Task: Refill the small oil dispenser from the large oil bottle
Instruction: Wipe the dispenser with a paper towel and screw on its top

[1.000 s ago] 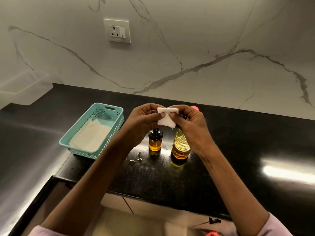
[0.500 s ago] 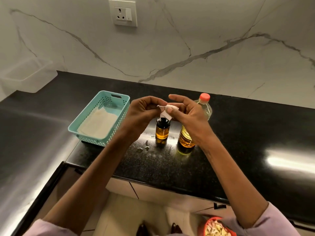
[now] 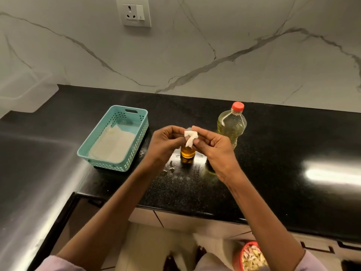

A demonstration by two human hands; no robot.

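Observation:
The small oil dispenser [image 3: 188, 152], amber with oil in its lower half, stands on the black counter [image 3: 273, 173]; its top is hidden behind my hands. The large oil bottle [image 3: 232, 126] with a red cap stands upright behind and to the right of it. My left hand [image 3: 166, 142] and my right hand [image 3: 212, 145] meet just above the dispenser, and both pinch a small folded white tissue [image 3: 190, 138] between fingertips.
A teal plastic basket [image 3: 119, 141] with white paper inside sits left of the dispenser. Small scraps [image 3: 169, 171] lie on the counter in front. A clear container [image 3: 25, 90] stands far left. A red bowl [image 3: 252, 256] is on the floor below.
The view has tilted down, so the hands sit lower in frame and the whole large bottle now shows. The tissue has been folded smaller between the fingertips.

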